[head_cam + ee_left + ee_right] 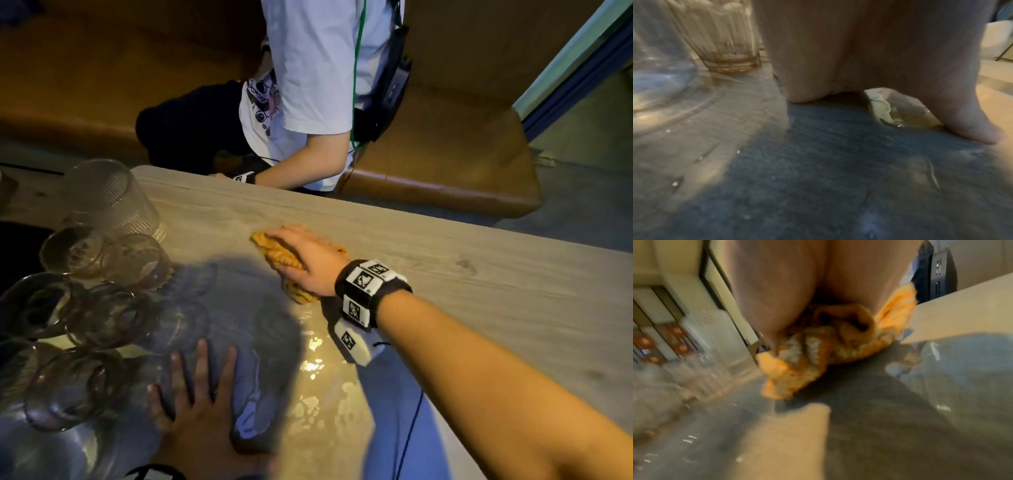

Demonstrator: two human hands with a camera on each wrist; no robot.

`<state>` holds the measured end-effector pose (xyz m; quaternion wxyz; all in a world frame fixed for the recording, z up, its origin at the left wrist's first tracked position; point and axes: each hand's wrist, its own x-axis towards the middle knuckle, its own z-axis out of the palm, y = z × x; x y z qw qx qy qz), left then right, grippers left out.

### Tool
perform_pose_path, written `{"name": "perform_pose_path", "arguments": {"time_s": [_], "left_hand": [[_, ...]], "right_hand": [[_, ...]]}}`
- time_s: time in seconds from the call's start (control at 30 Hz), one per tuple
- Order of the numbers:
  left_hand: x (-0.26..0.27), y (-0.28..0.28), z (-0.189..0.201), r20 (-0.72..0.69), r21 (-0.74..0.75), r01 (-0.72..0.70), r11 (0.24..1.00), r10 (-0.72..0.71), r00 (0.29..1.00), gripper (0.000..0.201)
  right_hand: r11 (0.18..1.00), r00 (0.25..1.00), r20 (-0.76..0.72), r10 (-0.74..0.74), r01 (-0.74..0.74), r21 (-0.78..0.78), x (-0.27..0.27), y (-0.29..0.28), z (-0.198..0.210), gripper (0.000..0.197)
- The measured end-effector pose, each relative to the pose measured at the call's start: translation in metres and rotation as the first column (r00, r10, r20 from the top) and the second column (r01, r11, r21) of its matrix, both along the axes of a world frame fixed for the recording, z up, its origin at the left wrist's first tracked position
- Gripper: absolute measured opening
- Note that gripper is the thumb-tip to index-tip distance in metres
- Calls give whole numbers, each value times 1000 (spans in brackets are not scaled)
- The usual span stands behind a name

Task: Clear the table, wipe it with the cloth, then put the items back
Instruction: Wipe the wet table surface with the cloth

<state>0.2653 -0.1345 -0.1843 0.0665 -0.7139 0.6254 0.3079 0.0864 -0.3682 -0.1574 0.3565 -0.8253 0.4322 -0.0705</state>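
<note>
left hand (202, 404) flat on wet table (479, 274), right hand (305, 257) pressing bunched orange cloth (274, 255)

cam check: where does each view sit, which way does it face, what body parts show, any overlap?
Head: above, looking forward and down at the table; shows right hand pressing the orange cloth, left hand flat beside the glasses.
Left wrist: low under the left hand, looking along the wet tabletop at a ribbed glass.
Right wrist: low under the right hand, facing the cloth.
Shared: cloth, glasses, table.
</note>
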Motion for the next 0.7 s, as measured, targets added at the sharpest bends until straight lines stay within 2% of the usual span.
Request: {"name": "perform_pose_path", "arguments": {"time_s": [0.03,0.07,0.13,0.17,0.2,0.27,0.3,0.33,0.47,0.53,0.6,0.67,0.7], "left_hand": [[-1,-1,1,-14,-10,-8,1000,8,1000,154],[-1,-1,2,-27,-12,-8,1000,8,1000,152],[1,-1,0,-30,-3,20,1000,-20,999,152],[3,-1,-2,-23,4,32,999,-32,999,153],[5,-2,-4,-14,14,38,999,-38,999,155],[6,-2,-5,4,14,44,999,-44,999,158],[6,-3,-4,11,17,44,999,-45,999,158],[5,-3,-3,13,24,44,999,-45,999,158],[6,-3,-3,-5,43,49,998,-49,999,159],[7,-2,-3,-17,66,58,996,-57,998,159],[7,-2,-2,-23,87,69,994,-67,997,157],[7,-1,-1,-23,88,82,993,-80,997,159],[6,-1,-1,-22,88,88,992,-86,996,160]], "right_hand": [[985,986,147,-81,56,166,-9,10,7,62],[937,941,247,-233,149,315,-20,16,15,58],[831,850,237,-470,335,444,-43,21,25,42],[823,853,160,-497,405,397,-54,20,26,35],[861,884,64,-464,433,266,-64,18,28,32],[937,926,-145,-349,344,-61,-75,15,29,36],[944,926,-204,-318,290,-158,-76,15,29,40],[946,923,-239,-303,260,-196,-75,18,29,44],[961,902,-332,-275,253,-109,-63,38,21,72],[960,910,-316,-269,227,-165,-59,45,16,71],[945,933,-175,-314,288,-159,-65,37,19,64],[867,893,-38,-449,425,-259,-78,8,23,61],[807,852,-26,-523,486,-337,-86,-12,22,60]]}}
